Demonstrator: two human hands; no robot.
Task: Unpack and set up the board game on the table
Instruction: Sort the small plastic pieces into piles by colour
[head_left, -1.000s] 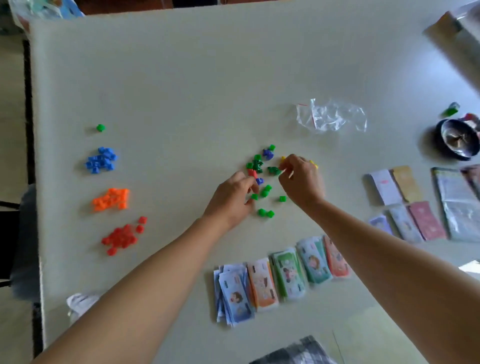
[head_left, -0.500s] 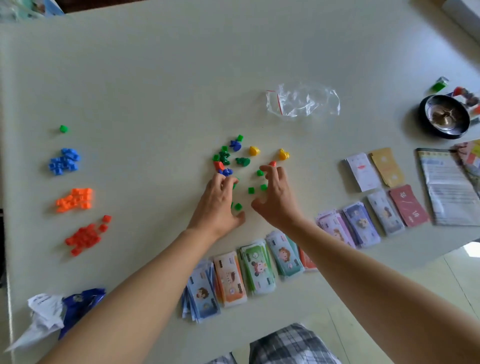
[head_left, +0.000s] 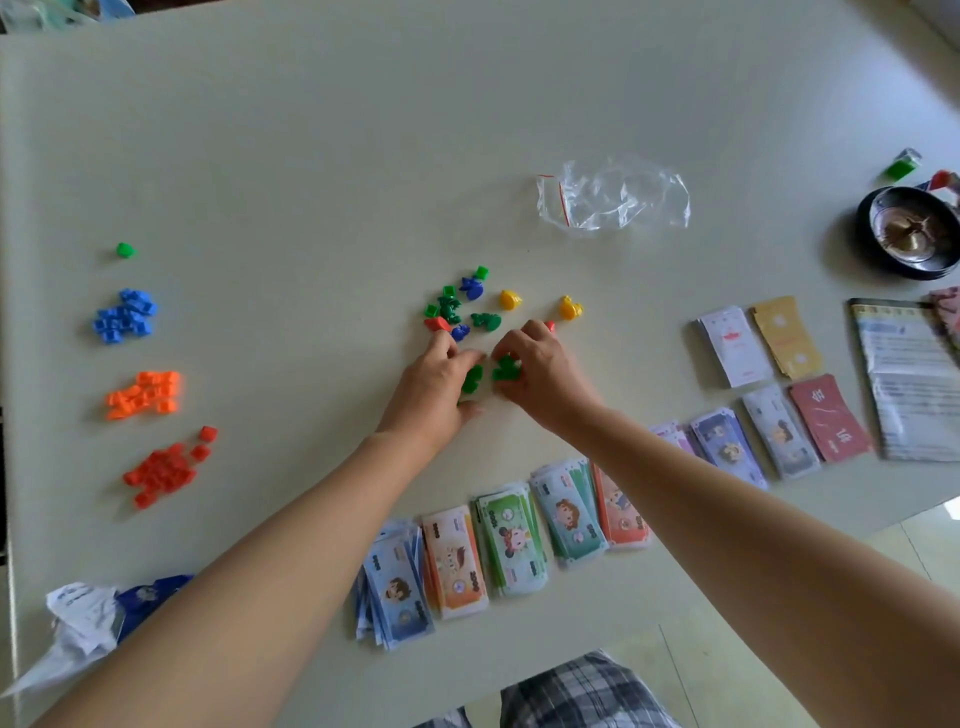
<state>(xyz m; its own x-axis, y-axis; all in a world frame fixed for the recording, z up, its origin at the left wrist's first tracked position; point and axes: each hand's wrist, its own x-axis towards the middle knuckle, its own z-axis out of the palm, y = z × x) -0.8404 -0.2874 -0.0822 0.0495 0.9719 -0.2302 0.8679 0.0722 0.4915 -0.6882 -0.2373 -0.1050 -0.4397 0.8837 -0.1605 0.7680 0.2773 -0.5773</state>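
Observation:
A loose cluster of small plastic pieces (head_left: 457, 312), green, blue and red, lies mid-table, with two yellow pieces (head_left: 570, 307) to its right. My left hand (head_left: 434, 387) has its fingers curled round small green pieces (head_left: 471, 378). My right hand (head_left: 540, 376) pinches more green pieces (head_left: 505, 368) just beside it. Sorted piles sit at the left: blue (head_left: 124, 316), orange (head_left: 145, 394), red (head_left: 163, 470), plus a single green piece (head_left: 124, 250).
An empty clear zip bag (head_left: 613, 197) lies beyond the cluster. Play-money stacks (head_left: 506, 545) line the near edge, card decks (head_left: 779, 345) and a rule sheet (head_left: 909, 379) sit right, a black spinner bowl (head_left: 911, 234) far right. Crumpled wrapping (head_left: 98, 618) lies near left.
Both hands drew together just below the cluster and gathered green pieces off the table between them. The view shifted slightly.

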